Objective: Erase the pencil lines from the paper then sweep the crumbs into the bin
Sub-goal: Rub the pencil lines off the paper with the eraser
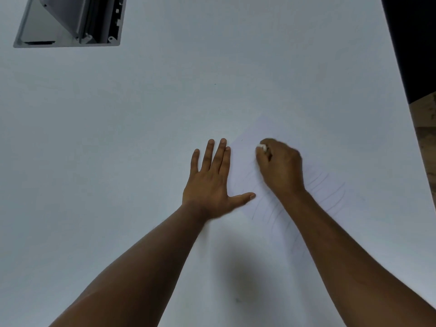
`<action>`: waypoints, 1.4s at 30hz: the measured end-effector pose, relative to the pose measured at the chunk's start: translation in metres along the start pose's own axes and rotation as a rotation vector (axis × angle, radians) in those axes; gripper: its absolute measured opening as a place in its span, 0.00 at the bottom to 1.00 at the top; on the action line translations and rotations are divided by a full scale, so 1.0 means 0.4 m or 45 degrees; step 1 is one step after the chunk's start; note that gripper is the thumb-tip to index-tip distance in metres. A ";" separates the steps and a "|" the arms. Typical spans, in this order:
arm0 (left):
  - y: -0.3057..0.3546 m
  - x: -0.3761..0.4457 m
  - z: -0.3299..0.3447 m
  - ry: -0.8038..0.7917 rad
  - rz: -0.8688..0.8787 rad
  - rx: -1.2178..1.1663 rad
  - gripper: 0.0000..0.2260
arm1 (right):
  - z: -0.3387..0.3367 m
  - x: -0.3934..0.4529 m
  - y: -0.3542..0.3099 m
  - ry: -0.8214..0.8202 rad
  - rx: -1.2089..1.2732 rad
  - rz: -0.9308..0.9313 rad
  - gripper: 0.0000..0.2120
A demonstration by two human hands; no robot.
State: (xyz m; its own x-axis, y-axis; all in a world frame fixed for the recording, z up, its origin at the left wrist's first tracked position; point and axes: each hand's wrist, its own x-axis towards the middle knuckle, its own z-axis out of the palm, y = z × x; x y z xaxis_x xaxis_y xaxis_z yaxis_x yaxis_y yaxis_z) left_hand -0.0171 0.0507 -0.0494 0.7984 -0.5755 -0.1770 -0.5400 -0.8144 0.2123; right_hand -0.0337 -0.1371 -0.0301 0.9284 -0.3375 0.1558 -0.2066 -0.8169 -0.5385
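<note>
My left hand (pixel 210 185) lies flat, fingers straight, pinning the paper (pixel 325 194) to the bench (pixel 118 138); my right hand (pixel 280 168) pinches a white eraser (pixel 262 146) against it.

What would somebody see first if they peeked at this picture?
Probably the two hands in the middle of the white table. The left hand lies flat with fingers spread at the left edge of the paper, while the right hand pinches a small white eraser against the sheet, where faint curved pencil lines show. Far off at the top left sits a grey bin.
</note>
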 end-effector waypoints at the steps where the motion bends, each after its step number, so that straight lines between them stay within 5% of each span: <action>1: -0.001 0.000 0.001 0.003 0.003 0.009 0.53 | 0.006 -0.019 -0.025 -0.044 0.044 -0.035 0.08; 6: -0.009 0.002 0.008 0.002 0.033 0.025 0.50 | 0.038 -0.087 -0.083 -0.227 0.046 -0.206 0.10; 9: -0.003 0.001 0.007 0.013 0.023 0.039 0.52 | 0.029 -0.046 -0.052 -0.167 -0.082 -0.226 0.14; 14: 0.003 0.001 -0.001 -0.003 -0.008 0.008 0.53 | -0.034 0.051 0.059 0.041 -0.248 -0.063 0.06; 20: 0.003 0.000 0.000 -0.001 -0.011 0.004 0.53 | -0.040 0.057 0.046 0.044 -0.060 -0.097 0.06; 25: 0.001 -0.001 0.007 0.017 0.001 0.021 0.52 | 0.006 -0.015 -0.013 -0.179 -0.017 -0.281 0.08; 30: 0.004 -0.001 -0.001 -0.007 -0.010 0.006 0.53 | -0.038 0.049 0.080 0.013 -0.282 -0.234 0.05; 35: 0.004 -0.001 -0.007 -0.015 -0.014 0.002 0.52 | -0.070 0.087 0.119 0.054 -0.164 -0.126 0.06; 42: 0.003 -0.001 -0.001 0.000 -0.006 0.002 0.52 | -0.021 0.022 0.026 -0.173 -0.050 -0.384 0.06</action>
State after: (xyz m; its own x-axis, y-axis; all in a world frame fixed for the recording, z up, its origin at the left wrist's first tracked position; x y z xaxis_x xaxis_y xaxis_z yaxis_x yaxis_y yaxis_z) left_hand -0.0179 0.0500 -0.0487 0.8008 -0.5719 -0.1780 -0.5369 -0.8171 0.2101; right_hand -0.0303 -0.1524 -0.0272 0.9817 -0.0141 0.1901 0.0748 -0.8888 -0.4522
